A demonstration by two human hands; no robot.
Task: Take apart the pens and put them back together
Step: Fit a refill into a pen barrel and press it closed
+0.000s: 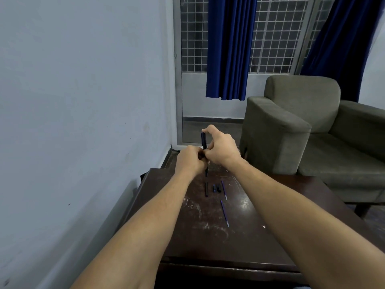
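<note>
Hands meet above the far end of a dark, scuffed tabletop (208, 226), working 1 dark pen (203, 140) held nearly upright between them. The left hand (190, 161) is curled shut around the pen's lower part, whose tip pokes out beneath the fist. The right hand (220, 147) pinches the upper part, with the index finger arched over to the top end and the thumb lower down, close to the left hand's knuckles. The 2 hands touch at the pen's middle.

On the tabletop just below the hands lie loose parts: 1 dark barrel piece (206, 189), 2 short dark pieces (216, 188) side by side just right of it, 1 thin blue refill (224, 190) beside those, and a second blue refill (225, 213) nearer the viewer, apart from the rest. A grey armchair (291, 126) stands to the right, and blue curtains (229, 49) hang behind.

Whether the held pen is being pulled open or closed up cannot be told from this view. Either way, the step likely goes best with the left hand holding firm and still while the right turns or slides its half straight along the pen's axis, not bending at the joint. Working low over the tabletop would help, so any small piece that slips lands near the others instead of rolling off the edge.
</note>
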